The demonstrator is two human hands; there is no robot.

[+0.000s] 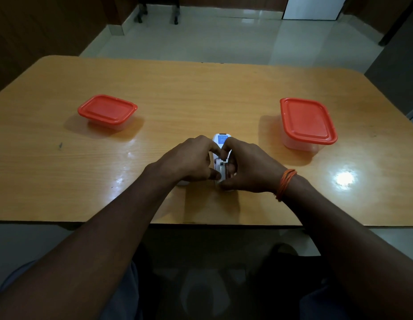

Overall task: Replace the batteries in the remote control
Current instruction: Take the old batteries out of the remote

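Head view: glossy wood-grain counter with rounded corners. Left grip and right grip are both curled round the white plastic remote, at centre near the front edge. Its blue label's print is too small to read. Left tub and right tub are clear, squarish, red-lidded. Orange thread band on the right wrist.
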